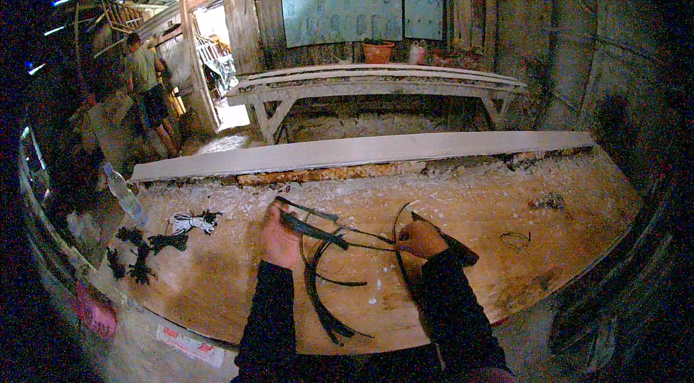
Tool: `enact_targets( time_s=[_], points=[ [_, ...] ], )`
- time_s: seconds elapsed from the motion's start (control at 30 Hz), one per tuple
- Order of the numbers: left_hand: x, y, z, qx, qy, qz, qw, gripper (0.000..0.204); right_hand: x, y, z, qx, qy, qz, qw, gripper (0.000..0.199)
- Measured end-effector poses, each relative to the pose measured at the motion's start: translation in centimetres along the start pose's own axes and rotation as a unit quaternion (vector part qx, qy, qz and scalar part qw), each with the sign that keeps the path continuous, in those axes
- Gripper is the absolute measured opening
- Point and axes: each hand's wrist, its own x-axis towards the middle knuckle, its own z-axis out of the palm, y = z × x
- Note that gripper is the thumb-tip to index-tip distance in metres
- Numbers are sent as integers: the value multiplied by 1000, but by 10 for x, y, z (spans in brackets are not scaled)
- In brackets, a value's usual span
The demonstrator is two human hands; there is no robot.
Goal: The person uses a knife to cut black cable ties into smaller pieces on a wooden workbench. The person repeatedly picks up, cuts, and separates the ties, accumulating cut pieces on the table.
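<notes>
My left hand [280,237] is closed around a bunch of dark, thin strips [314,230], which stretch to the right. The fingers of my right hand [421,240] pinch the far end of one strand. A dark, flat, blade-like piece [457,244] shows beside my right hand; whether that hand grips it, I cannot tell. Between my forearms, a loose bundle of long dark strips [315,296] curves over the wooden tabletop [224,289]. At the left lie several tied dark bundles [168,240] and a whitish bundle [194,222].
A clear plastic bottle [124,193] is at the table's left edge. A long pale board [361,151] runs along its far side. A thin loop [515,240] lies at right. Behind are a pale bench [383,86], an orange pot [378,52] and a person [148,79] at far left.
</notes>
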Motion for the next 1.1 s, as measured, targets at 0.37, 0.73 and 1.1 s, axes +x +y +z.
enact_targets(
  time_s=[0.37, 0.73, 1.1],
  points=[
    [12, 22, -14, -26, 16, -18, 999, 10, 0, 7, -3, 55, -43, 88, 994, 25],
    [-28, -40, 25, 340, -88, -269, 897, 13, 2, -6, 3, 124, 63, 79, 987, 26],
    [-34, -54, 27, 404, -188, -211, 870, 18, -6, -63, 1, 493, -64, 100, 862, 15]
  ],
)
